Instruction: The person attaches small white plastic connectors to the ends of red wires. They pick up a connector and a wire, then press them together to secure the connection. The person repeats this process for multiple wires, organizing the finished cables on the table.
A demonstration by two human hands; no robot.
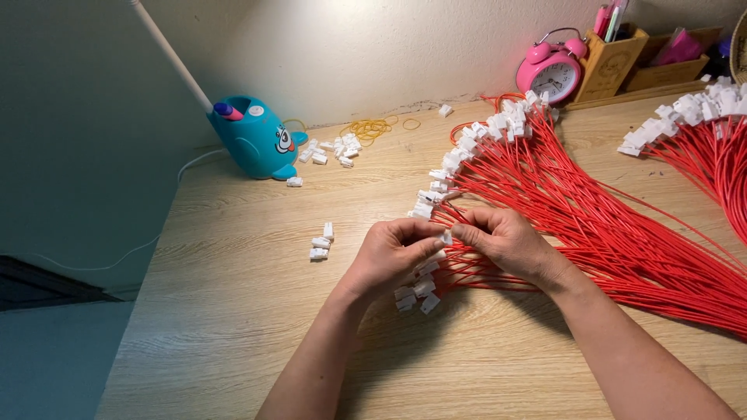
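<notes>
A big fan of red wires (591,218) lies across the wooden table (233,327), most ends capped with small white plastic connectors (467,144). My left hand (393,253) and my right hand (506,241) meet at the wire ends in the middle. Together they pinch one white connector (446,236) on a red wire end, fingertips touching. More capped ends (416,294) lie just below my left hand.
Loose white connectors (320,247) lie left of my hands, and another heap (331,149) sits near a teal lamp base (255,138). Yellow rubber bands (372,127), a pink alarm clock (550,70), a wooden pen holder (615,54) and a second wire bundle (716,148) stand at the back.
</notes>
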